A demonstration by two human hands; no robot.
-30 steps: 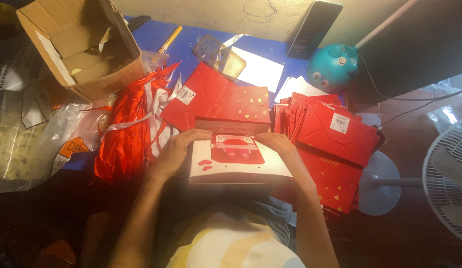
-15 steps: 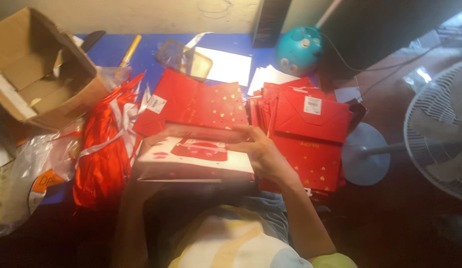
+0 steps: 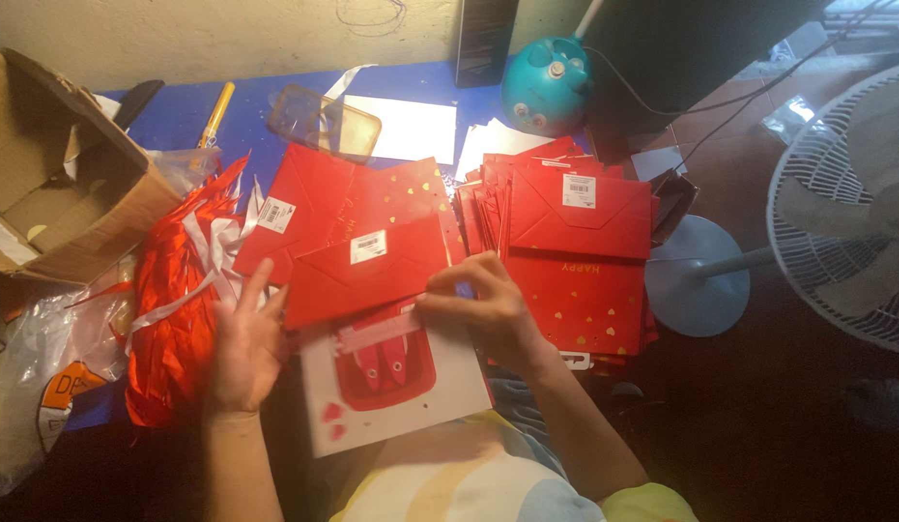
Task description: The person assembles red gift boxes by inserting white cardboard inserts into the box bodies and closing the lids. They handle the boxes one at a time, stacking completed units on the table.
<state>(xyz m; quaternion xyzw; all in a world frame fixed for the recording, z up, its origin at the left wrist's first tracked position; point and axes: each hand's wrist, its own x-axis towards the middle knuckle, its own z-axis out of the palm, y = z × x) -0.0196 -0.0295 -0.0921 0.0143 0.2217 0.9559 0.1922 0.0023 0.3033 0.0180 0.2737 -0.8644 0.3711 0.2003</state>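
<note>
Stacks of red envelopes [image 3: 580, 261] are covering the blue surface [image 3: 275, 106]. Right hand [image 3: 483, 314] is pinching the red flap [image 3: 367, 271] over the white card [image 3: 396, 372]; left hand [image 3: 242, 348] is hovering spread. Pressing evenly along the fold should be keeping edges aligned.

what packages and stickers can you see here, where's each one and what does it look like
White rectangular sticker: on the red folded paper bag under the right hand.
White sticker: on the flat red bag behind, tilted.
White sticker: atop the stack of red gold-hearted bags, right.
Brown cardboard box: open, far left.
White card with red picture: nearest the person, beside the open left hand.
</note>
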